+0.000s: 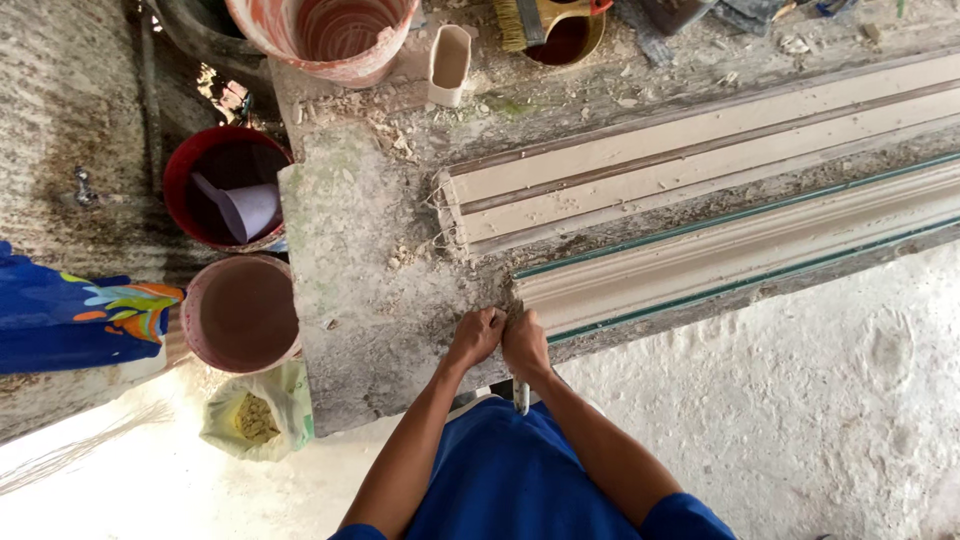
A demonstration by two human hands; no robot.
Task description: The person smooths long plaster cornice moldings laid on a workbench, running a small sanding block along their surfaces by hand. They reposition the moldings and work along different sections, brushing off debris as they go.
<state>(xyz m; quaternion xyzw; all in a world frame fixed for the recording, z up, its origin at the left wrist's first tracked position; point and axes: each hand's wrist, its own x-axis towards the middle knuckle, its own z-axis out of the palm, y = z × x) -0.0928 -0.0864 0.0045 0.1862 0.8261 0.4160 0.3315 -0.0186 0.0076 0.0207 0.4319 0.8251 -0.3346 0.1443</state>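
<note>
Two hands meet at the near end of a long cream plaster cornice moulding lying along the dusty desk; the left hand is curled shut with its knuckles pressed against the moulding's end, and the right hand is closed around a thin pale tool whose end pokes out toward the body; a second flat cast lies just beyond the moulding; left of the desk stand a red bucket and a pinkish bucket, with a small bag of yellow powder on the floor.
</note>
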